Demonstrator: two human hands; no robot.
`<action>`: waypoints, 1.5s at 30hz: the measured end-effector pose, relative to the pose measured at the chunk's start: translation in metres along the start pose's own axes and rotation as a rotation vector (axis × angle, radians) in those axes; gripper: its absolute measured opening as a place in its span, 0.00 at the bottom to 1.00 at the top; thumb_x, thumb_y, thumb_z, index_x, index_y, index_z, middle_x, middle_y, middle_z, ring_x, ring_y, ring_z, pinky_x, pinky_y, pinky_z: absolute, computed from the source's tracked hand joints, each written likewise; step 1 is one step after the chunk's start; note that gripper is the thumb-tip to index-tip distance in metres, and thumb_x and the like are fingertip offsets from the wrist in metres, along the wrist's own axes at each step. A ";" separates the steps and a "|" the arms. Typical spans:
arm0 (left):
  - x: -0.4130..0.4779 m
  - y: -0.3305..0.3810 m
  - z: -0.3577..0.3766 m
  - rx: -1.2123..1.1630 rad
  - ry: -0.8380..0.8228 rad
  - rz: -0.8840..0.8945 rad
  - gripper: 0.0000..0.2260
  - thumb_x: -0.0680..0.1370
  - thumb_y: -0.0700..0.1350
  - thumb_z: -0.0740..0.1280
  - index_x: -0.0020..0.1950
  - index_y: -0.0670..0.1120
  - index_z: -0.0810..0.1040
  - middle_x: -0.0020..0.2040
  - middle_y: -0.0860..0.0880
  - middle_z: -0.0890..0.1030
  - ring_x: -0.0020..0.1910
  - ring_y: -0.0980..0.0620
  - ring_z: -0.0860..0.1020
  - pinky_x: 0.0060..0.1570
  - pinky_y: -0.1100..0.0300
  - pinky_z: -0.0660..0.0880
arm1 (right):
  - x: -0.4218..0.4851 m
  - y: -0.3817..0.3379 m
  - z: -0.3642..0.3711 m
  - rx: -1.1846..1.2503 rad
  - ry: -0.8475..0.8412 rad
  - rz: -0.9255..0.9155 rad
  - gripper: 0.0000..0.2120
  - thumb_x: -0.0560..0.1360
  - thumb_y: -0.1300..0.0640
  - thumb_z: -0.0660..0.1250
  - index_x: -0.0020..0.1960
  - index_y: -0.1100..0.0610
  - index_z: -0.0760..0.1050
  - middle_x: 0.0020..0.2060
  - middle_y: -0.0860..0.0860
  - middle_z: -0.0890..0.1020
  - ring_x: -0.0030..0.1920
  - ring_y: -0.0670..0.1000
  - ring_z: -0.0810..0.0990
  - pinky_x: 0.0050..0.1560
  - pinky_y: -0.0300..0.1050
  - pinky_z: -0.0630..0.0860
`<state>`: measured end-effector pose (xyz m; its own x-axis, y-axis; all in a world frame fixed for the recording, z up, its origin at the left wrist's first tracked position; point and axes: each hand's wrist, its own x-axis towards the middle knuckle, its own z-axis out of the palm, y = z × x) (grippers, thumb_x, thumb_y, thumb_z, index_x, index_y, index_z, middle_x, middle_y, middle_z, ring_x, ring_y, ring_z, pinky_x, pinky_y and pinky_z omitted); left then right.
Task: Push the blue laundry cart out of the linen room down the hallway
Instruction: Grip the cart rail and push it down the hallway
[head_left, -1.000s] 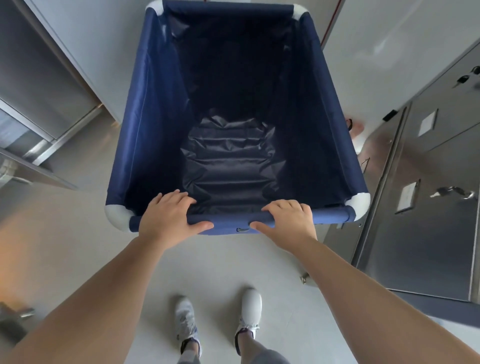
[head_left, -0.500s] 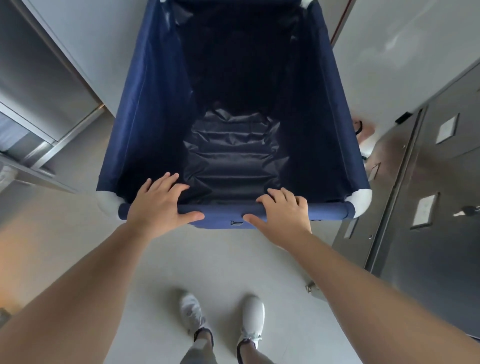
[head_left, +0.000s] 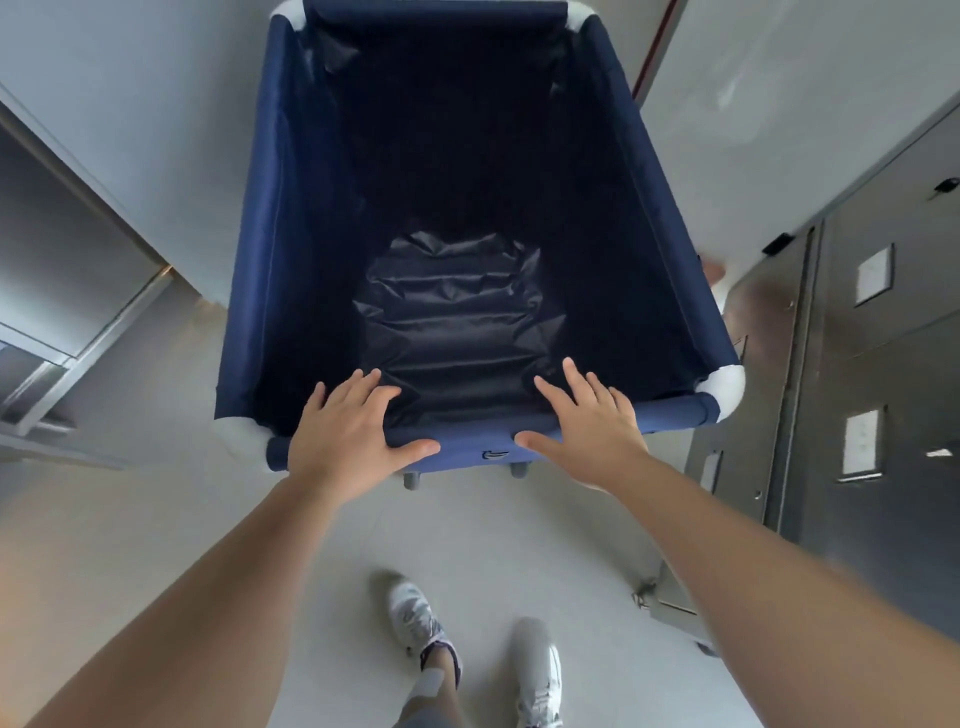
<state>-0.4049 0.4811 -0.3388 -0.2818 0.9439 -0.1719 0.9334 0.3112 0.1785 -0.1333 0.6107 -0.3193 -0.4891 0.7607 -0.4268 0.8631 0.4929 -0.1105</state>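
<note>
The blue laundry cart (head_left: 270, 260) stands right in front of me, empty, its dark fabric floor crumpled and white corner caps on its frame. My left hand (head_left: 348, 436) lies on the left part of the cart's near rail (head_left: 467, 441), fingers straight and spread over the rim, thumb along the rail's front. My right hand (head_left: 587, 431) rests the same way on the right part of the rail. Neither hand is wrapped around the rail; the palms press against it. Small legs of the cart show under the rail.
Steel cabinet doors (head_left: 883, 364) with labels line the right side, close to the cart's right corner. A metal frame (head_left: 78, 332) and grey panel stand on the left. White walls flank the cart ahead. My feet in white shoes (head_left: 415, 618) are on the grey floor.
The fingers of both hands, curled over the rail before, have straightened and spread. The view has shifted a little and my feet have stepped.
</note>
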 end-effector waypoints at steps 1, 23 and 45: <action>0.007 -0.004 -0.002 -0.001 0.000 0.006 0.45 0.65 0.80 0.52 0.71 0.52 0.71 0.78 0.49 0.66 0.79 0.50 0.59 0.76 0.42 0.54 | 0.006 -0.004 -0.003 0.011 0.001 0.015 0.43 0.71 0.23 0.47 0.80 0.41 0.47 0.82 0.50 0.43 0.80 0.57 0.48 0.77 0.57 0.48; 0.189 -0.095 -0.050 0.099 -0.033 0.081 0.44 0.63 0.81 0.50 0.70 0.55 0.72 0.77 0.53 0.66 0.78 0.52 0.58 0.77 0.45 0.53 | 0.168 -0.060 -0.069 -0.036 0.013 0.070 0.41 0.70 0.21 0.41 0.79 0.37 0.50 0.82 0.52 0.48 0.65 0.58 0.70 0.69 0.55 0.60; 0.367 -0.221 -0.105 0.117 -0.045 0.236 0.44 0.63 0.81 0.49 0.69 0.56 0.73 0.77 0.53 0.67 0.78 0.53 0.60 0.77 0.48 0.55 | 0.318 -0.160 -0.124 0.052 0.054 0.212 0.44 0.67 0.20 0.37 0.78 0.36 0.52 0.81 0.51 0.52 0.67 0.58 0.69 0.70 0.56 0.59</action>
<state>-0.7376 0.7706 -0.3393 -0.0456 0.9823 -0.1819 0.9922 0.0657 0.1058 -0.4426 0.8260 -0.3254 -0.3006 0.8673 -0.3967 0.9520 0.2980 -0.0699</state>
